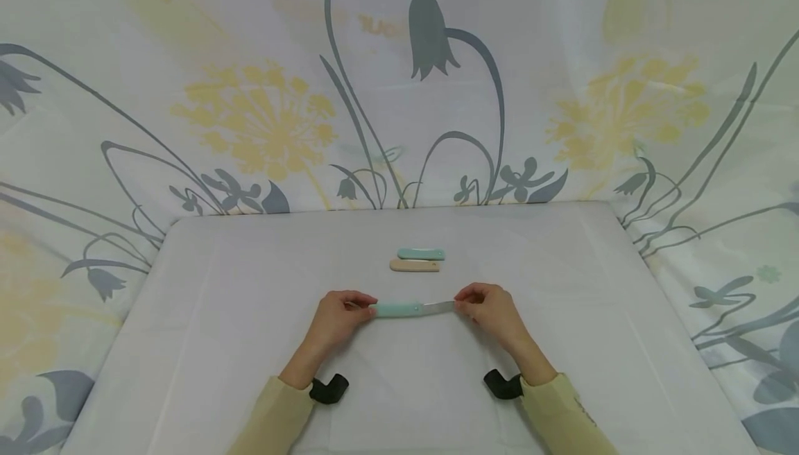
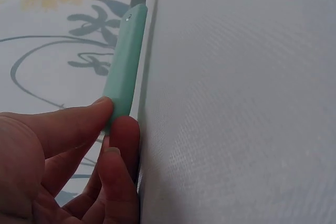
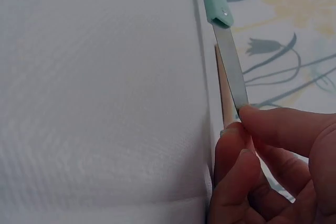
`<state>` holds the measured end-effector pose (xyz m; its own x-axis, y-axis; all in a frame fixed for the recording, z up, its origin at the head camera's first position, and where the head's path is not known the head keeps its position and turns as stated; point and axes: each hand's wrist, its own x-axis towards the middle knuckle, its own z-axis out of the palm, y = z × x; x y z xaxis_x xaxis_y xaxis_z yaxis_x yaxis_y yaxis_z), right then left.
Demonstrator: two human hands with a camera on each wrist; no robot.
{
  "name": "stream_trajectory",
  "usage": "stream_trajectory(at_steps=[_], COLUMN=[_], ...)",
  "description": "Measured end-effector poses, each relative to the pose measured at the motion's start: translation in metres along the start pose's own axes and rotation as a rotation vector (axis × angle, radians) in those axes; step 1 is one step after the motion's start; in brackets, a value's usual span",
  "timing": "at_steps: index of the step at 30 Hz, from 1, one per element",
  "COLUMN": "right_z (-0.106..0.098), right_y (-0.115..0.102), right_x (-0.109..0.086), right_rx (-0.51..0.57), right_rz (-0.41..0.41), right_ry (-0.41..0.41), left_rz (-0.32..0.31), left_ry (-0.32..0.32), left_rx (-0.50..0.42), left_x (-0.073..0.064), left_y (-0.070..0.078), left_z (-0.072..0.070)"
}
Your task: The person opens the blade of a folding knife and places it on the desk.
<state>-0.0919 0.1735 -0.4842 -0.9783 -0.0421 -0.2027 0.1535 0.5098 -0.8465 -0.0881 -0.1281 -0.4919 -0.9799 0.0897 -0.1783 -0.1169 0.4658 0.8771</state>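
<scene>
Nearest: two pale yellow sleeves [image 1: 275, 410], a black wrist mount [image 1: 329, 390] at each cuff. White-covered bench [image 1: 231, 316] spreads between the forearms and outward to slanting left and right edges, both well apart from the hands; near edge out of frame.

Next out: the knife [image 1: 408, 309], mint-handled, unfolded, spans the gap between the hands near mid-bench. Left hand [image 1: 337, 318]: thumb and fingers pinched on the butt of the handle [image 1: 396, 310]. Right hand [image 1: 490, 311]: thumb and finger pinched at the blade [image 1: 438, 307] tip. Contact between knife and bench: cannot tell.

Orientation: long axis runs left–right, roughly parallel to the far edge; blade points to the person's right, its tip angled slightly away from them.

Beyond: tan folding knife [image 1: 413, 265], then second mint knife [image 1: 421, 254] just beside it, both folded, lengthwise left–right. Then bench's far edge, well apart; flower-printed curtain [image 1: 530, 11] behind.
</scene>
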Motion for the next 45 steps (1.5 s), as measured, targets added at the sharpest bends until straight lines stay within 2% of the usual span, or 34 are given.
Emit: stream_trajectory(at_steps=[6,12,24,30,34,40,45], right_z=[0.003,0.004,0.006,0.004,0.001,-0.001,-0.001], right_y=[0.001,0.001,0.001,0.001,-0.001,-0.004,-0.007], right_x=[0.001,0.001,0.002,0.001,0.002,0.008,0.014], right_rx=[-0.097,-0.131,-0.125,-0.121,-0.123,-0.120,-0.107], right_rz=[-0.042,-0.073,-0.081,-0.100,-0.120,-0.136,-0.155], right_ry=[0.010,0.034,0.049,0.058,0.083,0.111,0.138], left_rz=[-0.012,-0.005,-0.017,-0.039,-0.030,-0.018,-0.007], left_ry=[-0.011,-0.006,-0.004,0.002,0.000,0.005,0.048], left_rx=[0.020,0.036,0.026,0.016,0.014,0.010,-0.012], left_x=[0.001,0.002,0.002,0.003,0.005,0.012,0.021], left_y=[0.000,0.002,0.002,0.000,0.000,0.004,0.009], left_z=[0.001,0.001,0.001,-0.004,-0.007,-0.010,-0.011])
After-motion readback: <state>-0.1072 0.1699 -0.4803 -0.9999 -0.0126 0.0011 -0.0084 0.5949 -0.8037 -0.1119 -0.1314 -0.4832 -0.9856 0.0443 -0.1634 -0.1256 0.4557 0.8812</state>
